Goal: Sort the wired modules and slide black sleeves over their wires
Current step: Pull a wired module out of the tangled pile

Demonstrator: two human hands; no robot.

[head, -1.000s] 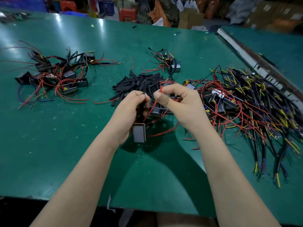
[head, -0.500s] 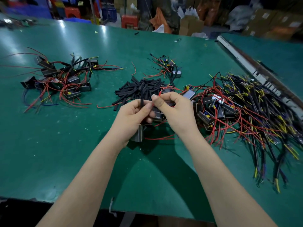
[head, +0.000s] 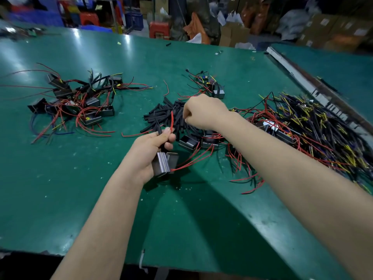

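On the green desk (head: 80, 188), the left hand (head: 149, 150) grips one wired module (head: 161, 164) and pinches its red wire (head: 172, 122). Beyond, the right hand (head: 201, 112) curls into one pile of black sleeves (head: 161, 116). Three module heaps lie farther off.

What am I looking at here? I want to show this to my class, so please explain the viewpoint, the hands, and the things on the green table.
There is no machine: a person works bare-handed, filmed by a camera on their head looking down. The left hand grips a small metal-cased module and pinches its red wire upright. The right hand reaches into a pile of short black sleeves, fingers curled; whether it holds one is hidden. On the green table lie a group of modules at left and a large wired tangle at right.
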